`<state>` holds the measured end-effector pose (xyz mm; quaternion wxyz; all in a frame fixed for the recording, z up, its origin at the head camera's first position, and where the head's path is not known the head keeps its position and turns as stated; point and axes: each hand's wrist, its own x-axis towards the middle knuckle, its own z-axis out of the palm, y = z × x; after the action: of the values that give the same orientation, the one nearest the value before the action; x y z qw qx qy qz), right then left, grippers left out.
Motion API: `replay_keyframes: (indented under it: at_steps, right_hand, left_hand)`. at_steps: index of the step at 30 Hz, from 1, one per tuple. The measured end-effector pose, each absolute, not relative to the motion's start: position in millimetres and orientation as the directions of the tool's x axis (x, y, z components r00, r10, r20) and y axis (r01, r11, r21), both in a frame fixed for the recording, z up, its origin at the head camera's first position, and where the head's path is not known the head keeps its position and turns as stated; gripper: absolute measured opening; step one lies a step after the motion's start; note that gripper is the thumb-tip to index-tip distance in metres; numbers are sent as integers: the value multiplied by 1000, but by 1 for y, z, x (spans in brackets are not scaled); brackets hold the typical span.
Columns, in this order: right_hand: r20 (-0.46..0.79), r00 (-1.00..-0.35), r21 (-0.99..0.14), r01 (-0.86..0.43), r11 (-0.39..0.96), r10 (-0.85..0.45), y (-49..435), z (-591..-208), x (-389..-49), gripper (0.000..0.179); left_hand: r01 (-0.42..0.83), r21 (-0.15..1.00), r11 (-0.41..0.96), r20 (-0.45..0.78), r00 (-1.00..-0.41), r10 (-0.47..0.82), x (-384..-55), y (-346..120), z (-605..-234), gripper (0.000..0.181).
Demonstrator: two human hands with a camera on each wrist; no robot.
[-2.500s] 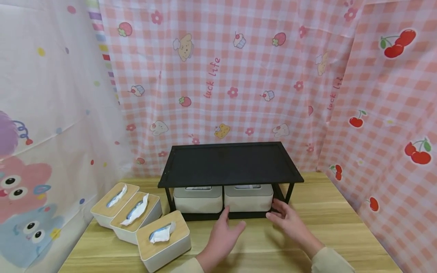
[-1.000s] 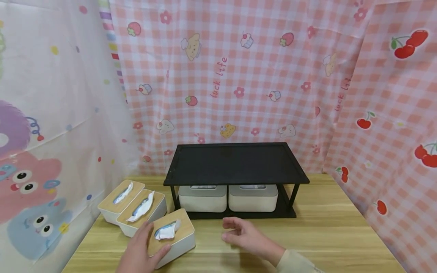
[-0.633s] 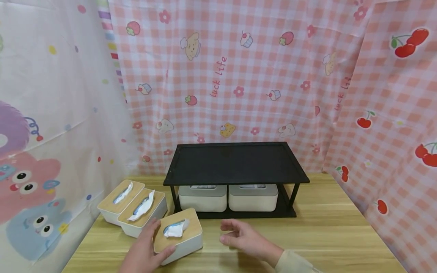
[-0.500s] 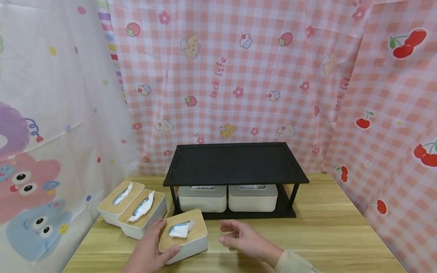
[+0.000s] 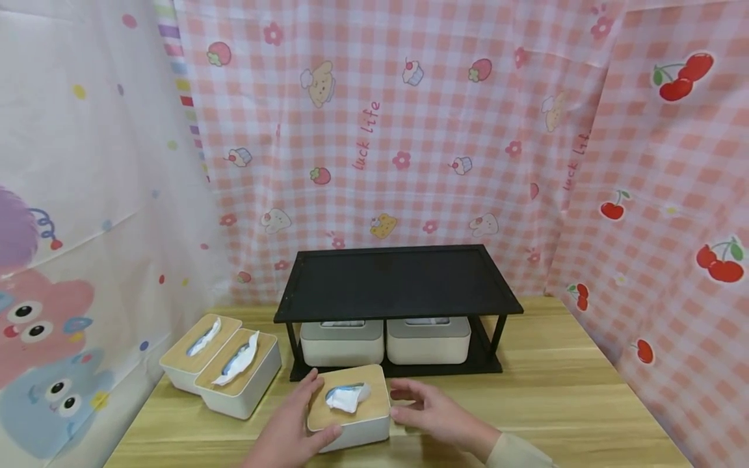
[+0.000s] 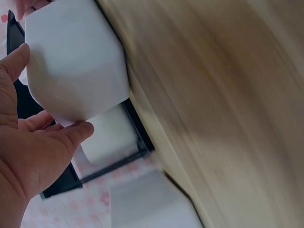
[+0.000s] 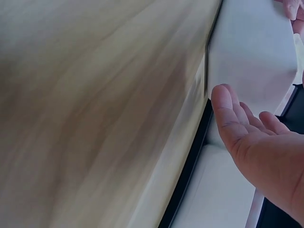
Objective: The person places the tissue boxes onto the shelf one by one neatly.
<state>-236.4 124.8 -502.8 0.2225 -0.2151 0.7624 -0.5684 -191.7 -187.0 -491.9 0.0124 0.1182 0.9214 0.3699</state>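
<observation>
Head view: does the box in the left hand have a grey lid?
No, the box in the left hand has a wood-look lid with white tissue sticking out.

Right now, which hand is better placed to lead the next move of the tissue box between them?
Probably the left hand: it grips the tissue box at its left side. The right hand is by the opposite side; whether it touches is unclear.
</observation>
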Motion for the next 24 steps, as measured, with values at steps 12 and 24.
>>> replay_keyframes:
  at_steps: [12,24]
  right_hand:
    - [-170,-821,-976,66,206,-544,161,-508,-233,71]
    - [-177,-791,-981,94,170,-586,176,-513,-232,70]
  left_hand:
    - [267,710,652,66,-946,317,-198,-153,-495,105]
    - [-43,920,388,-161,-948,276,-201,-161,-514,107]
